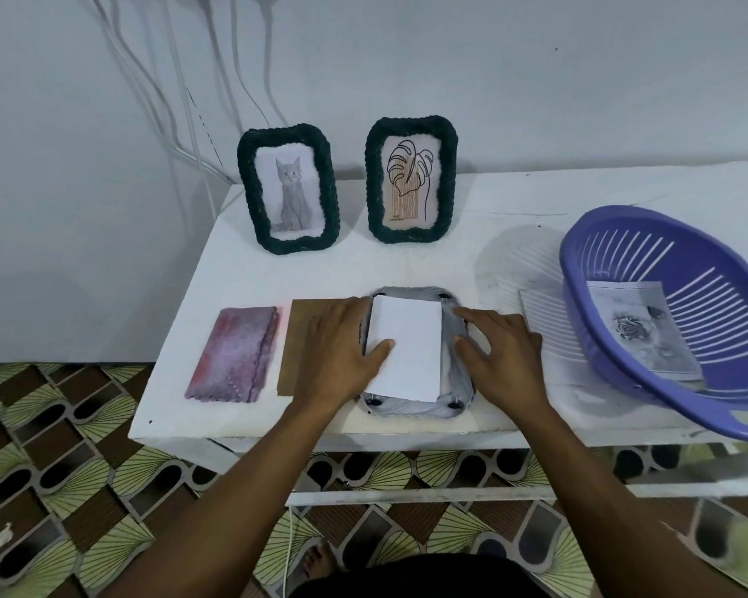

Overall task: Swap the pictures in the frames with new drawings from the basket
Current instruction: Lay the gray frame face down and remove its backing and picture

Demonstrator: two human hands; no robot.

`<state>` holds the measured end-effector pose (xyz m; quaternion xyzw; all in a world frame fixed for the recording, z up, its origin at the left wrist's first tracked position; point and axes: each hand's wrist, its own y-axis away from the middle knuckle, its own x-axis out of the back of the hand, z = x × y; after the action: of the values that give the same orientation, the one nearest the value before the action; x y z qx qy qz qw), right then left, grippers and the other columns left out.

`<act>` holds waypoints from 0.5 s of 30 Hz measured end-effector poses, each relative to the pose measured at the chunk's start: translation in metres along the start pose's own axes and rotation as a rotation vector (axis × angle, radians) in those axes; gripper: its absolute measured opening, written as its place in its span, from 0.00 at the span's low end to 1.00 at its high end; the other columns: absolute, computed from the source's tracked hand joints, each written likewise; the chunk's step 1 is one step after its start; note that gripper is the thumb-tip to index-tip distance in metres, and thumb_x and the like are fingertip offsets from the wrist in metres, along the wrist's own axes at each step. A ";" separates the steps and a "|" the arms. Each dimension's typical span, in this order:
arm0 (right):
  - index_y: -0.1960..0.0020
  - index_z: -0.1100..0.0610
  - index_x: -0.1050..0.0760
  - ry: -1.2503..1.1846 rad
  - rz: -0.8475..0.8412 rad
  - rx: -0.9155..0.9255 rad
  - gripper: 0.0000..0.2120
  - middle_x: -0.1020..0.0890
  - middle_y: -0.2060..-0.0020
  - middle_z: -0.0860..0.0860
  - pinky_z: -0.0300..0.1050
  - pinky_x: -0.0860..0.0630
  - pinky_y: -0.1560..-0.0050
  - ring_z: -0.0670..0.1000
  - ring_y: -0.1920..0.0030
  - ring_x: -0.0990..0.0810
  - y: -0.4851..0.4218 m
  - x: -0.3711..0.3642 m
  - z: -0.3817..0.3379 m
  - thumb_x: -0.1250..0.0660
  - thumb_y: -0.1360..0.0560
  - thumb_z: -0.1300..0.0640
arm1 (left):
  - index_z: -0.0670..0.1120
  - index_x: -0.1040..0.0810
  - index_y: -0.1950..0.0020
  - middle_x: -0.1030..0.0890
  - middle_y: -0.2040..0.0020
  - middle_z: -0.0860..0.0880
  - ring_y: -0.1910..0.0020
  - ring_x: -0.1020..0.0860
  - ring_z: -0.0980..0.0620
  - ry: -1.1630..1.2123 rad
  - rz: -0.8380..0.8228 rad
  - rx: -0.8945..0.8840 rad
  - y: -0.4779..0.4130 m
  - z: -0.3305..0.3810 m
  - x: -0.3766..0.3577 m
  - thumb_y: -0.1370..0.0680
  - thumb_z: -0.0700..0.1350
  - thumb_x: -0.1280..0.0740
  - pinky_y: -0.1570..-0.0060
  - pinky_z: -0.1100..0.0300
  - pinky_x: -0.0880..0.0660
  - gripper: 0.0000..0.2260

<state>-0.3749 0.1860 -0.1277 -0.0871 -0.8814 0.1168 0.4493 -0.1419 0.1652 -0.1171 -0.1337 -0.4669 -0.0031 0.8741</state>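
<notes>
Head view: white sheet (404,347) lies askew in face-down grey frame (409,410).

It looked like a room in a home: a patterned green and brown floor (61,446), a plain white wall (536,79) with loose cables (270,58) hanging down, and a small white desk (363,269) carrying frames (288,189) and a plastic basket (577,269).
</notes>
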 end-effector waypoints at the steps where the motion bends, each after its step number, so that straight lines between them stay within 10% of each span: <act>1: 0.35 0.43 0.26 0.002 -0.001 0.001 0.19 0.20 0.44 0.41 0.46 0.42 0.49 0.49 0.43 0.29 0.000 0.000 0.000 0.39 0.26 0.47 | 0.51 0.33 0.29 0.24 0.36 0.50 0.37 0.28 0.49 0.028 0.006 0.018 0.001 0.002 0.001 0.26 0.55 0.30 0.36 0.48 0.30 0.27; 15: 0.34 0.43 0.27 0.003 -0.009 -0.011 0.20 0.21 0.44 0.40 0.46 0.41 0.48 0.48 0.43 0.29 0.001 0.002 -0.004 0.39 0.26 0.47 | 0.46 0.25 0.42 0.30 0.65 0.57 0.62 0.28 0.54 0.003 -0.047 0.015 -0.002 0.007 0.022 0.24 0.44 0.31 0.62 0.60 0.34 0.11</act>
<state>-0.3734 0.1877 -0.1240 -0.0858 -0.8818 0.1100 0.4505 -0.1358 0.1678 -0.0954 -0.1161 -0.4688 -0.0203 0.8754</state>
